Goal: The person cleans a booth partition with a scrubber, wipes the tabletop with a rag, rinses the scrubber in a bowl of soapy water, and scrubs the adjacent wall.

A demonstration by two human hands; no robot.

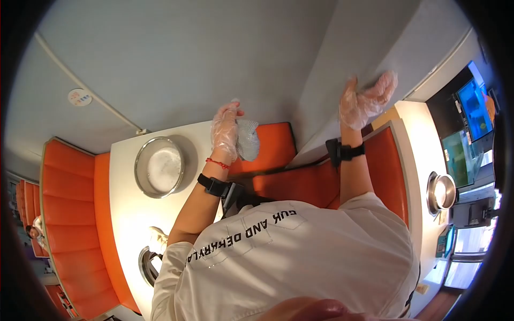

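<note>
A clear plastic glove covers my left hand [225, 131], which is closed on a grey cloth [247, 140] that hangs at its right side, above the edge of the white table [201, 140] and the orange seat. My right hand [368, 101], also in a clear glove, is raised in front of the grey wall with its fingers spread and curved. Nothing can be made out in it.
A round metal pot [162, 167] stands on the table to the left, with another round metal vessel [145, 266] nearer me. Orange benches [72, 214] flank the table. At the right, a second table [415, 139] bears a metal pot [443, 191]. Another person [36, 231] is at far left.
</note>
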